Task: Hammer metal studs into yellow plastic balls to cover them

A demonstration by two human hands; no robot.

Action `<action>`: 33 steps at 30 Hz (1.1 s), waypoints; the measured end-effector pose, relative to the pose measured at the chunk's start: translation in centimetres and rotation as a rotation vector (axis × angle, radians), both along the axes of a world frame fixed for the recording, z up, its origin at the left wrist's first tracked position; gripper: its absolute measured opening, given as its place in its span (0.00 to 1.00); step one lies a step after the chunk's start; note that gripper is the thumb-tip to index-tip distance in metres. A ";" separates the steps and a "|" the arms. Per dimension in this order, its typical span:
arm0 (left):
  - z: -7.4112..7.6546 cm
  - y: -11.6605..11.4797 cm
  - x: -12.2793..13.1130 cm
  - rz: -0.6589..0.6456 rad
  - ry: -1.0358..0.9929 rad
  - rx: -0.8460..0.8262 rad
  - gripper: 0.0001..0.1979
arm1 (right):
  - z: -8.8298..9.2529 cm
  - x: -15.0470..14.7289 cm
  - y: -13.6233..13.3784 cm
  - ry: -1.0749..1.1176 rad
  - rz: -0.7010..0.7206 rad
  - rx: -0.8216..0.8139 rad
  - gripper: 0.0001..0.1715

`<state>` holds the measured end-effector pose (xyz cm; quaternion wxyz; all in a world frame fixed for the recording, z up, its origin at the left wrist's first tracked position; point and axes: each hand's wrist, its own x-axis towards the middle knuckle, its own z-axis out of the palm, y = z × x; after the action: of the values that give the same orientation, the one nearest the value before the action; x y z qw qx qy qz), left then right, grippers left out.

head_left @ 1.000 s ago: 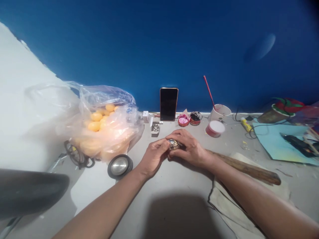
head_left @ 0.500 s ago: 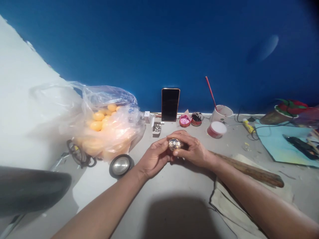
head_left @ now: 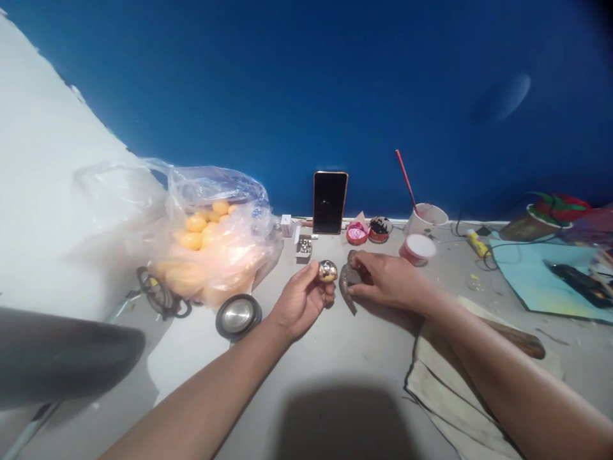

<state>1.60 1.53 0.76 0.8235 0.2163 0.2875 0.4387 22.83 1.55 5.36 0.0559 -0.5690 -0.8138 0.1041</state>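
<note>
In our left hand [head_left: 301, 303] the fingers are narrowed around a shiny gold-and-silver rounded ball [head_left: 328, 271], the thumb against it and the others curled below. The fingers of our right hand [head_left: 385, 278] grasp a dull grey metal hammer head [head_left: 345, 291], just right of the left fingers and apart from the ball. A brown wooden handle [head_left: 524, 342] shows past the right forearm, over a beige cloth [head_left: 440, 364]. Beyond the left fingers, a small white box [head_left: 303, 255] of shiny bits sits on the grey worktop [head_left: 306, 364]. We would do well to cradle the ball from beneath, since so smooth a surface could slip, and to steady the hammer head low, clear of the ball, lest it scratch the shine.
</note>
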 end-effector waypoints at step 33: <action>0.2 -0.2 0.3 -0.068 0.132 0.189 0.20 | -2.5 -3.0 -1.0 0.768 0.153 0.241 0.12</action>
<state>1.89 1.31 0.99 0.7932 0.3307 0.2909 0.4205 19.83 0.53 2.84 0.4140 -0.4162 -0.7800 0.2166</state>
